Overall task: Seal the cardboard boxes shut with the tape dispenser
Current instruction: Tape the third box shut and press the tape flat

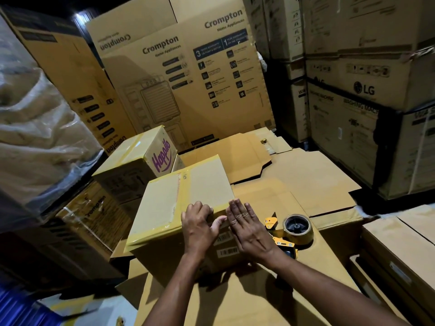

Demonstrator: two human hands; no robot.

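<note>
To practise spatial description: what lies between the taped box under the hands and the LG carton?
Head view: flattened cardboard sheets lie between the taped box and the LG carton.

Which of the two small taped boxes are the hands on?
The nearer box, with barcode labels on its front: left hand curls over its top edge, right hand presses flat. The purple-lettered Happilo box behind stands untouched.

You can read "Crompton Home Appliances" on the tall box [179,74] ahead, "Happilo" on the small taped box [131,158], and "LG" on the right-hand box [386,74].
</note>
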